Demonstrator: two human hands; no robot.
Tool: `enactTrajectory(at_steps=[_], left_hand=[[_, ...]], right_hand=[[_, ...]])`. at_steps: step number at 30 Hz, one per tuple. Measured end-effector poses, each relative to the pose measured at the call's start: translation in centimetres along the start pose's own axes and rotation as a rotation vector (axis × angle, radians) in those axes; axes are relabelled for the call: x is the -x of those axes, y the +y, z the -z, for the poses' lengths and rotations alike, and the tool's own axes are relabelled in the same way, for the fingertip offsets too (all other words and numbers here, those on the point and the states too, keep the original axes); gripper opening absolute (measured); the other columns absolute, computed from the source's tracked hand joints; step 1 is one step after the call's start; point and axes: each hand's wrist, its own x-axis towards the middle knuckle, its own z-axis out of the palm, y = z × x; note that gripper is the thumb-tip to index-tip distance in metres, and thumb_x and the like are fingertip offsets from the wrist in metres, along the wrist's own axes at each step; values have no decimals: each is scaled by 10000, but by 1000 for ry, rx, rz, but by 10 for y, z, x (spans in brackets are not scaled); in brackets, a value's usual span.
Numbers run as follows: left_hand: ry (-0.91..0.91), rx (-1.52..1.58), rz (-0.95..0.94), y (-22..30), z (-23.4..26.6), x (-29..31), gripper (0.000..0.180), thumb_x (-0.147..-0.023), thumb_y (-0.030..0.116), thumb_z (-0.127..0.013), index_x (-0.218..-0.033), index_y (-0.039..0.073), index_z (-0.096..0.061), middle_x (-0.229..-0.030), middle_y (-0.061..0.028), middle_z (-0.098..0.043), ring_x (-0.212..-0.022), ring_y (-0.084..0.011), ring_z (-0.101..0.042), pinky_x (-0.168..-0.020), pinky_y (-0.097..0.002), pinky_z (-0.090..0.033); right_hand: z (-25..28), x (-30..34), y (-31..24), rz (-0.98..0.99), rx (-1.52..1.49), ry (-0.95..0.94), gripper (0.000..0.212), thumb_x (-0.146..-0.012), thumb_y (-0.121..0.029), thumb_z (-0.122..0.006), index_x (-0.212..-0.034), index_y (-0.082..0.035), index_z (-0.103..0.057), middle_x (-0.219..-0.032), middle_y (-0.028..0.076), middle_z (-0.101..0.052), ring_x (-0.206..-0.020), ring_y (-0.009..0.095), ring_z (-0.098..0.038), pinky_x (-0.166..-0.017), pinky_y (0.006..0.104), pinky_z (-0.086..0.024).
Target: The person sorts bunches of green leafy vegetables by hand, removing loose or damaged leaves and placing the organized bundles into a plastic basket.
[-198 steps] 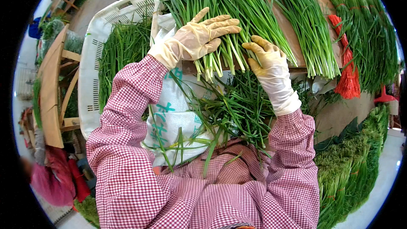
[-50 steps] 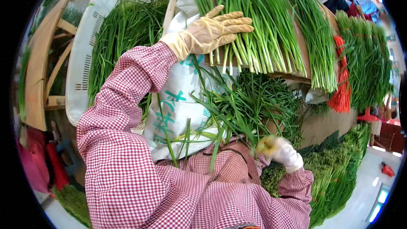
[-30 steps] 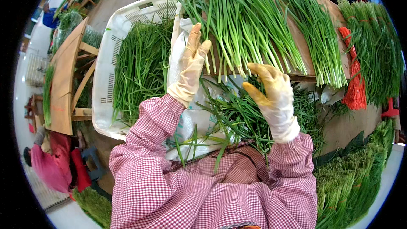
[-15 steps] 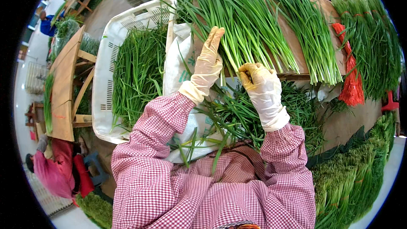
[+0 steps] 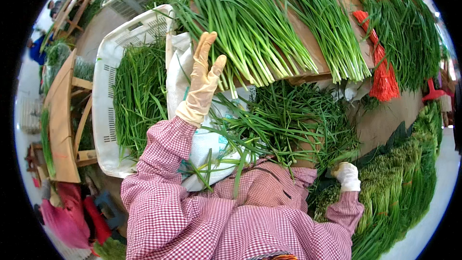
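My left hand (image 5: 204, 77), in a thin cream glove, is open with fingers stretched out beside a spread of garlic chives (image 5: 255, 33). The pale stem ends of these chives lie toward me over the near edge of a brown board (image 5: 301, 31). My right hand (image 5: 347, 175), also gloved, is out to the lower right, low beside the bundled greens (image 5: 385, 192). Its fingers are curled closed; what they hold, if anything, I cannot make out. Loose green leaves (image 5: 298, 120) lie heaped between the board and my lap, partly on a white sack (image 5: 207, 139).
A white slotted crate (image 5: 103, 110) of loose chives stands to the left. A second chive pile (image 5: 327, 29) lies on the board, near red ties (image 5: 383, 82) and tied bundles (image 5: 399, 33). Farther left are a wooden table (image 5: 60, 120) and a person in pink (image 5: 65, 221).
My right hand has left the chive stems and moved down to the far right. My left hand has spread its thumb away from its fingers. The view has shifted a little.
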Motion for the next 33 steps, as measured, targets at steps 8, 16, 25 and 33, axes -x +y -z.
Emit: enactTrajectory(at_steps=[8,16,25,33], left_hand=[[-176,-558,-225,10,-9,-34,611,-814,417,-579,-1350,210,-371,-1421,-28,-313,-1334,-214,-240,-1109,-400,-96],[-549,-526,-284,-4,14,-27,237,-854,178,-515,-1062,254,-601,-1352,16,-435,-1328,-211,-277,-1101,-409,-89],[-399,-411,-267,1,17,-32,317,-858,258,-542,-1160,163,-546,-1369,-51,-400,-1322,-220,-280,-1101,-388,-127],[3,-527,-101,-26,7,-37,718,-786,260,-670,-1372,87,-294,-1382,-70,-354,-1290,-228,-313,-1069,-348,-264]], right_hand=[[-62,-64,-121,687,200,285,308,-792,-139,-653,-1085,-81,-576,-1064,83,-614,-933,217,-612,-791,283,-500],[-137,-100,-165,743,371,195,392,-783,-184,-633,-1160,-167,-527,-855,82,-600,-618,248,-595,-548,350,-500],[-69,-104,-175,751,-2,282,256,-814,-117,-636,-1049,-20,-606,-930,121,-626,-831,217,-602,-735,277,-491],[-103,-170,-163,698,668,547,472,-853,-326,-556,-1188,-1,-490,-1151,170,-534,-1014,288,-512,-844,380,-435]])
